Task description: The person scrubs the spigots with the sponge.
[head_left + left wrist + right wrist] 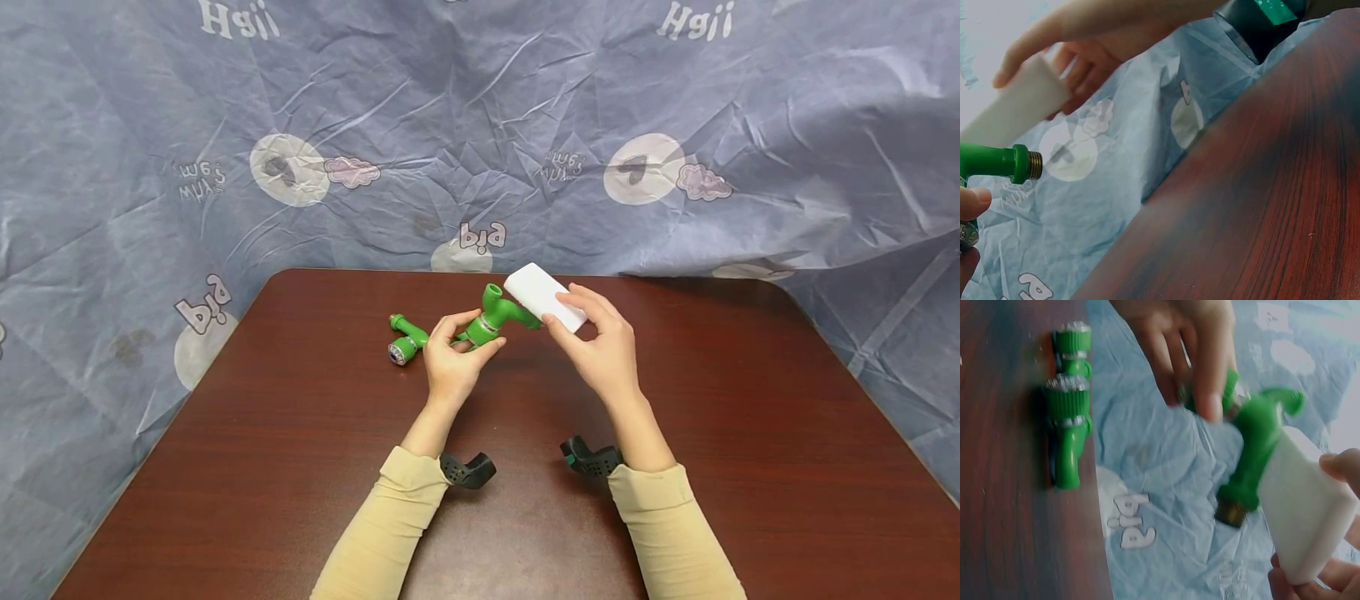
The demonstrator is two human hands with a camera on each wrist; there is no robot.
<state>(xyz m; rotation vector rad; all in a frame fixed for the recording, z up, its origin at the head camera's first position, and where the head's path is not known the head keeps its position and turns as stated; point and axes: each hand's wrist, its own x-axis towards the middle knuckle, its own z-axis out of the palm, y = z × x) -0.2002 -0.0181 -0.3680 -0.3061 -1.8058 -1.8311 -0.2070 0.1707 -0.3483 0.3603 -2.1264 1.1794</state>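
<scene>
My left hand (452,360) grips a green tap (504,312) by its ribbed knob end, above the table. The brass threaded inlet of this tap (999,161) shows in the left wrist view. Between the thumb and fingers of my right hand (606,354) is a white sponge block (538,290), tilted beside the tap body. In the right wrist view the sponge (1302,509) overlaps the tap's edge; whether they touch I cannot tell. That view blurs the held tap slightly.
Two more green taps, a nearer one (1068,434) and a farther one (1074,345), lie on the dark wooden table (315,433), left of the held tap. A wrinkled blue-grey cloth (450,125) hangs behind the table. Black wrist mounts (468,472) project inward from both wrists.
</scene>
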